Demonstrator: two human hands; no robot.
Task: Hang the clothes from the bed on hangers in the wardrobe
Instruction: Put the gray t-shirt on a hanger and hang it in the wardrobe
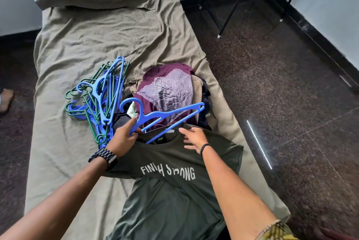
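on the bed (81, 49), the left hand (124, 138) grips a blue hanger (165, 116) whose lower end is tucked into the collar of a green shirt (174, 191). the right hand (194, 138) rests flat on the shirt's shoulder, fingers straight. beyond lie a clothes pile (167, 92) and spare hangers (97, 100).

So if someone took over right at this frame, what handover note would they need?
Left hand grips a blue hanger, one end tucked into the collar of the olive T-shirt spread on the bed.
Right hand rests flat on the shirt's shoulder.
Spare hangers and the clothes pile lie beyond.
Done: nothing visibly hung.
Left: finish this shirt, then the pile.
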